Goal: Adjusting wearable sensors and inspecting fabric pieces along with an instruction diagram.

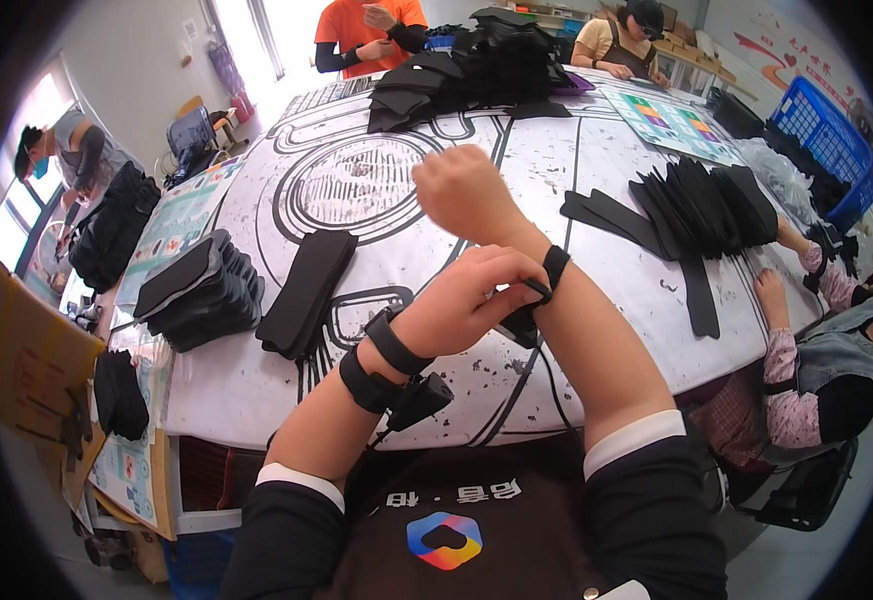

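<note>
My left hand [471, 300] pinches a black wrist strap [555, 266] that goes round my right wrist. A small black device [521, 326] sits at that strap, partly hidden by my fingers, with a thin cable running down from it. My right hand [464, 190] is raised over the table, curled into a loose fist with nothing seen in it. Two black bands [396, 342] circle my left wrist, and a dark device [422, 398] hangs beside them. Left of my hands lies a stack of long, flat black pieces [308, 292] on the printed white tabletop [406, 235].
A taller stack of black pieces [201, 290] stands at the left. Fanned black pieces [701, 210] lie at the right, and a large heap [476, 70] at the back. A blue basket [824, 140] stands far right. Several people sit or stand round the table, one close at right [826, 370].
</note>
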